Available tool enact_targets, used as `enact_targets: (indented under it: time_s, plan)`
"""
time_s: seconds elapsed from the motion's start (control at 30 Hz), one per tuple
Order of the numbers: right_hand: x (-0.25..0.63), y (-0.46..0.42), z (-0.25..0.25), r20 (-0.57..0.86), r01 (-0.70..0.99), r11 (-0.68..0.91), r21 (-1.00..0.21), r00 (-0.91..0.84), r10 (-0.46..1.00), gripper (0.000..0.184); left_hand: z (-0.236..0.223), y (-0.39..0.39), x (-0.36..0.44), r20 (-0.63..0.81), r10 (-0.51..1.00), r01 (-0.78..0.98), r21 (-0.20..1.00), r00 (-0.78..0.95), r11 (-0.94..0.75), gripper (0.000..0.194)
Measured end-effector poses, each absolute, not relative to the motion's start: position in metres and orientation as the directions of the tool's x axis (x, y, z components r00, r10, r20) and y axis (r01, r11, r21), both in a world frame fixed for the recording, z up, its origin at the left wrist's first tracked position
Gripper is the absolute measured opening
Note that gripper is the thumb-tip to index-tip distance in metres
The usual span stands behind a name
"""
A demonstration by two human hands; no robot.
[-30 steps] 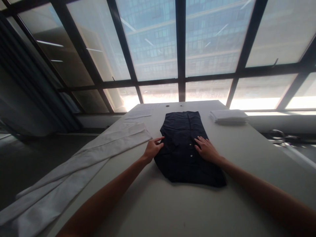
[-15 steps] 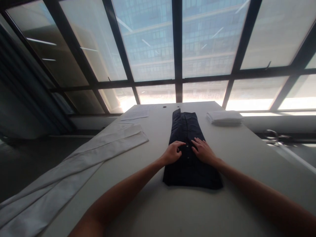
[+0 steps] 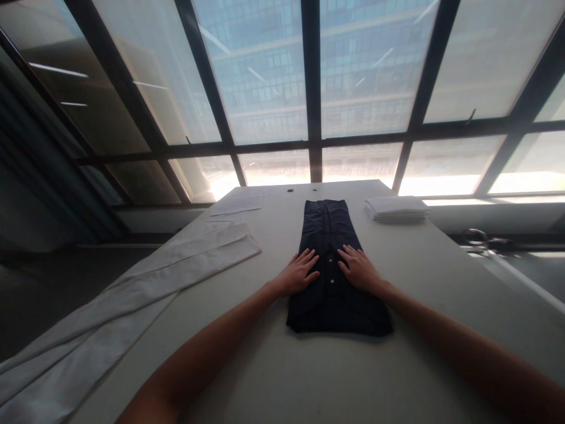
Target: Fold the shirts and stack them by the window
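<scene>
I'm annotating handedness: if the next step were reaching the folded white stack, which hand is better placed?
Right, probably: the right hand rests on the dark garment nearer the white stack, while the left hand lies farther away.

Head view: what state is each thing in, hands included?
Dark garment, folded long and narrow, buttons up
Left hand, open, palm down on the garment
Right hand, open, palm down on the garment
Long white cloth, laid out, creased
White cloth stack, folded
Papers, lying flat
Curtain, hanging in folds
Windows, unclear if shut
</scene>
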State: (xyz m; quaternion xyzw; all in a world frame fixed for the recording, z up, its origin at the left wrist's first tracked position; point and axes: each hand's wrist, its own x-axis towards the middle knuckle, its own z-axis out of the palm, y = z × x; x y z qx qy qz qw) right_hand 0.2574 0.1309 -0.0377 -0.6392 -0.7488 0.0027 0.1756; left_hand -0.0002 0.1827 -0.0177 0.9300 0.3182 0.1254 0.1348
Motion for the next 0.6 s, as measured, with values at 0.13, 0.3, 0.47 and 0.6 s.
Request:
enact_targets:
  time_s: [0.13, 0.3, 0.47, 0.6]
  plan:
    - [0.256, 0.131, -0.036, 0.245, 0.957, 0.173, -0.232, -0.114, 0.963, 0.054, -0.016, 0.17, 0.002, 0.15, 0.582, 0.533, 0.271, 0.799, -0.802, 0.063]
    - [0.256, 0.128, -0.034, 0.223, 0.948, 0.197, -0.249, -0.141, 0.965, 0.055, -0.011, 0.157, 0.0, 0.119, 0.561, 0.525, 0.239, 0.819, -0.817, 0.066]
    - [0.265, 0.121, -0.032, 0.211, 0.933, 0.259, -0.251, -0.208, 0.955, 0.055, -0.012, 0.135, 0.006, 0.083, 0.557, 0.529, 0.225, 0.826, -0.818, 0.069]
    - [0.269, 0.117, -0.022, 0.195, 0.917, 0.292, -0.273, -0.244, 0.95, 0.053, -0.019, 0.106, 0.016, 0.056, 0.551, 0.523, 0.252, 0.832, -0.814, 0.074]
